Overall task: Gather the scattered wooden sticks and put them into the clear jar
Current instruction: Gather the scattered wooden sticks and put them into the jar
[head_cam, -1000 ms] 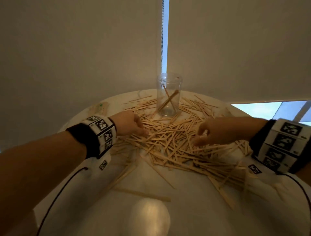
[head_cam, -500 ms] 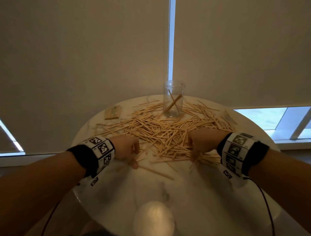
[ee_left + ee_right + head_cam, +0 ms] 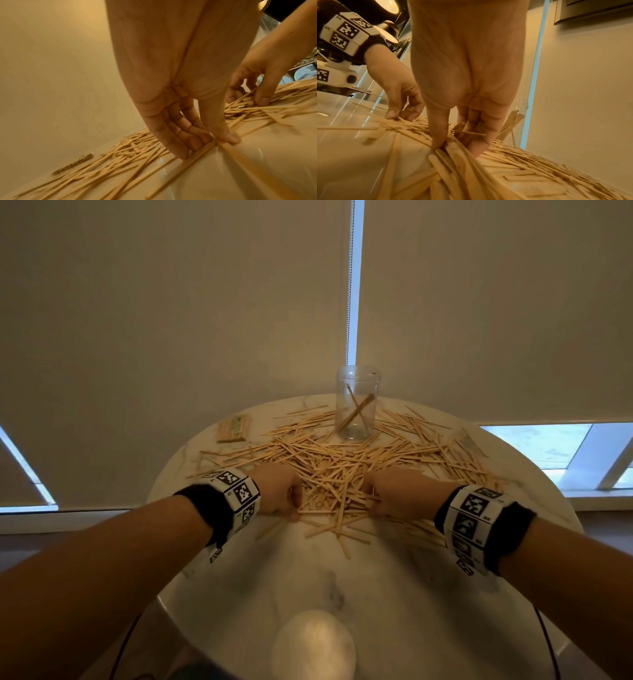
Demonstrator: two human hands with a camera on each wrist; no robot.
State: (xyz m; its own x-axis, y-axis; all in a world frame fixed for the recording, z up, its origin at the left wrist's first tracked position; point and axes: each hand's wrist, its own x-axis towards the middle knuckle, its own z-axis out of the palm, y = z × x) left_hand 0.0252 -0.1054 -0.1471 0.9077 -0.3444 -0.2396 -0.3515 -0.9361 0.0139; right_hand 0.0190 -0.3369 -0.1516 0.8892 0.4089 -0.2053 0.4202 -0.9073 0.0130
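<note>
Many thin wooden sticks lie scattered in a heap across the round marble table. The clear jar stands upright at the far edge of the heap with a few sticks leaning inside. My left hand is at the heap's near left edge; in the left wrist view its thumb and fingers pinch a few sticks against the tabletop. At the near right edge my right hand reaches down, thumb and fingers closed round a small bunch of sticks. The jar shows behind it.
A small packet of sticks lies at the table's back left. Roller blinds hang just behind the table, with a bead chain above the jar. A pale rounded object sits at the near edge. Bare marble lies between it and the heap.
Both hands have drawn back from the middle of the heap to its near edge and closed on sticks there. The head view has pulled back and up.
</note>
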